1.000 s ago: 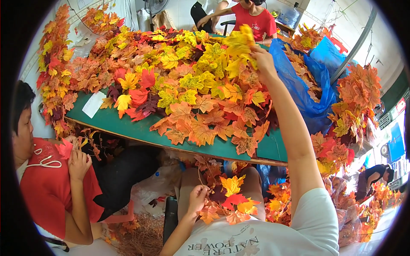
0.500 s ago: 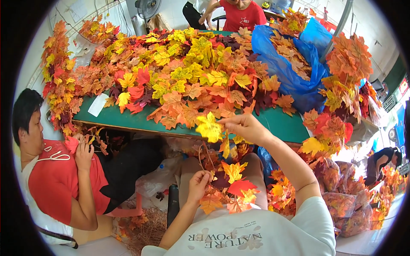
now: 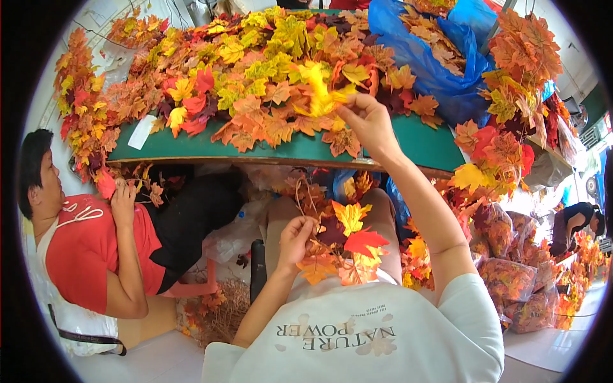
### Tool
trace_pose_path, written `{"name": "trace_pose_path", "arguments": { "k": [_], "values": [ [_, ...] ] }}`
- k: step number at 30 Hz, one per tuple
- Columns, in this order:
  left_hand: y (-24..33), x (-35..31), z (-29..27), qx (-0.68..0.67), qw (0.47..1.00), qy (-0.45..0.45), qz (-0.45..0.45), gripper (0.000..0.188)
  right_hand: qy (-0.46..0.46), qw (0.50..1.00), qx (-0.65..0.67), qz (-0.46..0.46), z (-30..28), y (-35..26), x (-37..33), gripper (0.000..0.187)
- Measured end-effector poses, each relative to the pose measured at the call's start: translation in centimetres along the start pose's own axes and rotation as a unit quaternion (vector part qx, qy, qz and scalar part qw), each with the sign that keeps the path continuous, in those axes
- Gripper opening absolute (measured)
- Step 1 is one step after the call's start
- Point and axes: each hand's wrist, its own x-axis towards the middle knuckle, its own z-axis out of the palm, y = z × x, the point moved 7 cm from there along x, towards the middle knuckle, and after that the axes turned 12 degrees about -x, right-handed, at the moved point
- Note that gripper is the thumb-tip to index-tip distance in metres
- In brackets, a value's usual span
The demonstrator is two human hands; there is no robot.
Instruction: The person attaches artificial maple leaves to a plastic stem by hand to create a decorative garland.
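Note:
My right hand is raised over the table edge, pinching a yellow artificial maple leaf that is smeared by motion. Above my lap, my left hand has its fingers closed on the thin brown stem of an artificial leaf garland. From that stem, a yellow-orange leaf, a red leaf and orange leaves spread across my thighs and shirt. Beyond my right hand, a heap of loose yellow, orange and dark red leaves covers most of the green table.
A blue plastic bag of orange leaves lies at the table's right. Leaf garlands hang at both sides. To my left sits a co-worker in red with leaves in hand. Clear bags of leaves are stacked at right.
My right hand has moved up and away from my lap with the yellow leaf, now over the heap. My left hand keeps its grip on the stem. The head view has tilted down.

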Motion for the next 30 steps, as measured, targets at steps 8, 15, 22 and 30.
{"name": "trace_pose_path", "arguments": {
  "k": [8,15,22,30],
  "values": [
    [1.4,0.2,0.9,-0.021,0.999,-0.011,0.024,0.011,0.000,0.999,-0.048,0.024,0.8,2.3,-0.1,0.014],
    [1.3,0.4,-0.3,-0.032,0.999,0.004,0.034,0.010,0.104,0.952,-0.230,-0.171,-1.9,0.1,4.7,0.014],
    [0.9,0.4,0.1,-0.024,1.000,-0.004,0.010,0.012,0.092,0.745,-0.550,-0.366,-4.5,-1.8,12.3,0.012],
    [1.8,-0.2,1.3,-0.032,0.997,-0.060,0.041,0.021,0.047,0.978,0.149,-0.136,-3.2,-5.3,0.8,0.007]
  ]
}}
